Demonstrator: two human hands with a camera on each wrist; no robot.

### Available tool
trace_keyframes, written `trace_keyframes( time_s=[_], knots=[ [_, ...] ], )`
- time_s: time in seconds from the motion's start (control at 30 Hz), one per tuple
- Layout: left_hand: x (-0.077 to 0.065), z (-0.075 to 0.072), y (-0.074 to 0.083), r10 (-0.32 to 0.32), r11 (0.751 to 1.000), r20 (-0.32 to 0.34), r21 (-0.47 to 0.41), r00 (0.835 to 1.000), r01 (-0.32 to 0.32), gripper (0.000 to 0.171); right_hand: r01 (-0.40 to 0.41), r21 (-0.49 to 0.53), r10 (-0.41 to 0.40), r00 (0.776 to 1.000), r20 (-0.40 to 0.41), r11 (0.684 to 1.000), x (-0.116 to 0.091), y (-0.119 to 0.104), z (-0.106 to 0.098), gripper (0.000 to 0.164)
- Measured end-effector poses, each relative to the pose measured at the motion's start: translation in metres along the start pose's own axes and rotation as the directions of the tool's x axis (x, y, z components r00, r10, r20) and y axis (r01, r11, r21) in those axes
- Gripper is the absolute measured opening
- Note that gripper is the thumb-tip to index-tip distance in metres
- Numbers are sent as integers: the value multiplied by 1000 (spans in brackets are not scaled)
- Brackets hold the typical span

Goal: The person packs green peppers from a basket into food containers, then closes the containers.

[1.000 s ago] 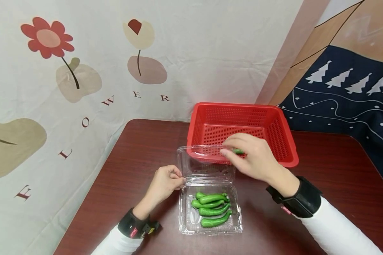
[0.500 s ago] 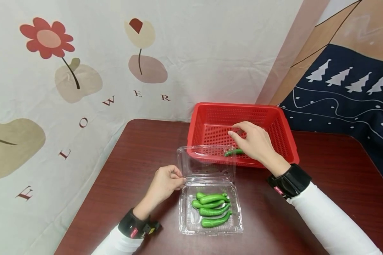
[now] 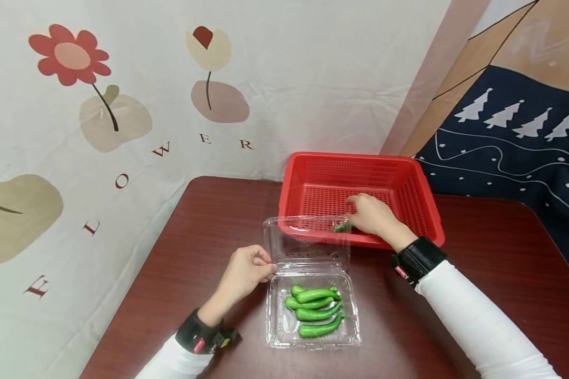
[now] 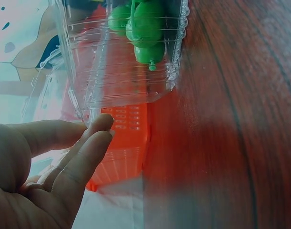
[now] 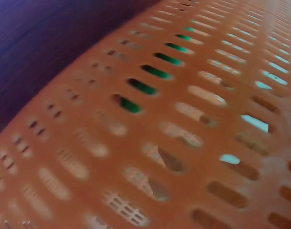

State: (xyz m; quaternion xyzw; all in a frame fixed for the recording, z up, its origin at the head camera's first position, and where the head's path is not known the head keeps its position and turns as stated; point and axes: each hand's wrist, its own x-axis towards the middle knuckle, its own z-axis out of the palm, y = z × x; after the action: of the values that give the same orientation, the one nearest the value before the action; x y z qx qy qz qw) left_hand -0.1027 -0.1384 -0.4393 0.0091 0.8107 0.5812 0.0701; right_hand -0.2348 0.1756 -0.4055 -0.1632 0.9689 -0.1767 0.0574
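Note:
A clear plastic clamshell box (image 3: 272, 339) stands with its lid raised, and several long, curved green peppers (image 3: 319, 331) lie in its base. My left hand (image 3: 246, 271) pinches the box's left edge by the hinge; in the left wrist view, thumb and fingers (image 4: 88, 157) meet at the clear plastic. My right hand (image 3: 372, 215) reaches down inside the red basket (image 3: 289, 195), thumb and index finger apart. Just below it lies another green pepper (image 3: 342, 227), seen through the raised lid. Green also shows through the slots of the basket wall (image 5: 64, 138) in the right wrist view.
The box and basket stand on a reddish-brown table (image 3: 189, 221), the basket behind the box and to its right. The raised lid (image 3: 308, 252) overlaps the basket's front rim in the head view. A printed cloth (image 3: 275, 63) hangs behind the table.
My right hand let go of a green pepper in the basket, opened and rose off it, then lowered toward it again. My left hand stays at the box's edge.

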Motion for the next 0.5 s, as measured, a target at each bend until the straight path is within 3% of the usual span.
trace_keyframes(
  time_s=[0.27, 0.5],
  knots=[
    [0, 1, 1, 12, 1000, -5, -10, 1000, -12, 17, -31, -38, 37, 985, 167, 999, 6, 4, 6, 42],
    [-1, 2, 2, -4, 1000, -5, -20, 1000, 4, 17, -42, -59, 54, 971, 233, 997, 7, 5, 7, 16]
  ],
)
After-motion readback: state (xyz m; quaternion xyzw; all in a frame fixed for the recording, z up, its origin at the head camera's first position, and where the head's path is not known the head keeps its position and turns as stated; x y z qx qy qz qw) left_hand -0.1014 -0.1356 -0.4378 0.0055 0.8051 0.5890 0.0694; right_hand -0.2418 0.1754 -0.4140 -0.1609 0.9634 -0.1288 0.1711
